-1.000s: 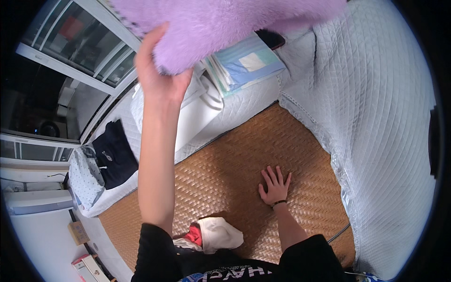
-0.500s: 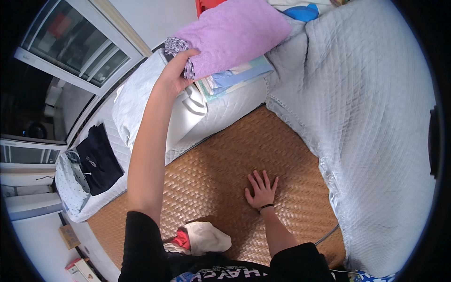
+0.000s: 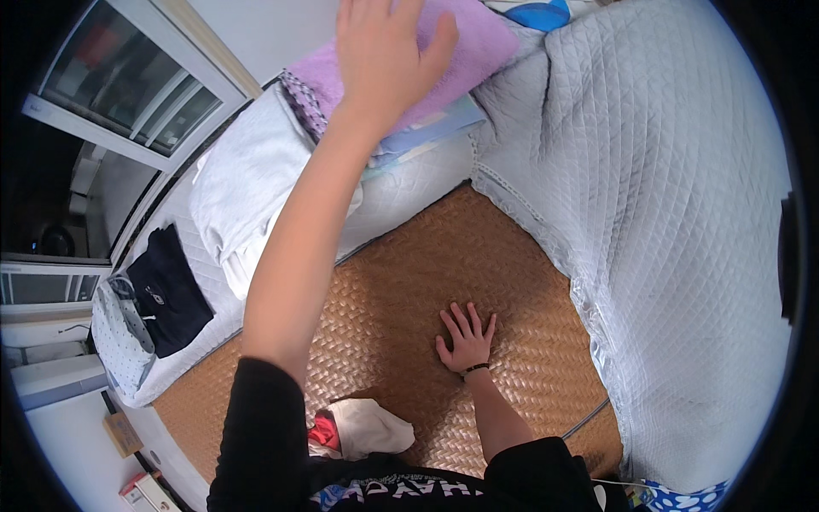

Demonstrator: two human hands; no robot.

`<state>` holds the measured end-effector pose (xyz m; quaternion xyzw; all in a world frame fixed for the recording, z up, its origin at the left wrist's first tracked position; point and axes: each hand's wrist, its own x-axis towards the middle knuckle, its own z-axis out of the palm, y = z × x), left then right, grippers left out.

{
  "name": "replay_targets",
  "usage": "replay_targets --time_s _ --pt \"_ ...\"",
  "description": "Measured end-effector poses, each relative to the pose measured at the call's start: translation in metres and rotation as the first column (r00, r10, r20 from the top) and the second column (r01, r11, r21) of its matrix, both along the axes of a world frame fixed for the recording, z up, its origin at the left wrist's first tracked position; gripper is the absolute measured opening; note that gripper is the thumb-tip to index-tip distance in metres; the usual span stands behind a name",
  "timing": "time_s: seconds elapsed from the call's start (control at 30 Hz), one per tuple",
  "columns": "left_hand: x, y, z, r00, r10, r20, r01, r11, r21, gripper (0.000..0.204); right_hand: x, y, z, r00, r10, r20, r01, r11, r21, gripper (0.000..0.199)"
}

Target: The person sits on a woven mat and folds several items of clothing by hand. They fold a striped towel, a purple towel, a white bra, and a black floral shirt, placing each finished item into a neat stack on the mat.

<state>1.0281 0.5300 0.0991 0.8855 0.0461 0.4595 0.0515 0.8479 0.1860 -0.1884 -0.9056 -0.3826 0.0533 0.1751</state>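
- Two hands are at work as we look down: our left hand (image 3: 388, 51) is stretched far up and forward, arm nearly straight, palm down and fingers spread flat on the purple towel (image 3: 478, 47).
- Its grip is released; the fingers lie loose on the fabric and clasp nothing.
- Our right hand (image 3: 465, 340) rests low on the woven straw mat (image 3: 409, 273), fingers splayed and palm pressed down, grasping nothing, with a dark band at the wrist.
- We see the purple towel lying folded on top of a pale blue folded cloth (image 3: 426, 128), which sits on the white bedding (image 3: 247, 188) near the window (image 3: 119, 94).
- Its long axis runs from lower left to upper right in the view, with the patterned edge at the left end.
- A grey quilted cover (image 3: 665, 213) lies just to the right of the stack, touching the mat's edge.
- Compared with half a second ago, we have let go of the towel's left edge; the hand now lies flat on top, farther along the towel.
- Our right hand has kept its place on the mat.
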Motion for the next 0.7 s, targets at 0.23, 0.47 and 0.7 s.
replay_targets --time_s 0.23,0.47,0.7 --pt "-0.008 0.014 -0.095 0.983 -0.037 -0.178 0.033 0.999 -0.025 0.043 -0.011 -0.007 -0.005 1.000 0.014 0.009 -0.014 0.999 -0.036 0.050" --pt "-0.373 -0.112 -0.136 0.879 -0.281 -0.386 -0.067 0.729 -0.682 0.041 -0.006 -0.004 -0.020 0.985 0.046 0.167 -0.030 0.995 -0.093 0.052" --pt "-0.567 -0.260 -0.204 0.200 -0.046 -0.979 -0.691 0.702 -0.175 0.091 -0.003 -0.002 -0.037 0.962 0.107 0.251 -0.104 0.994 -0.022 0.048"
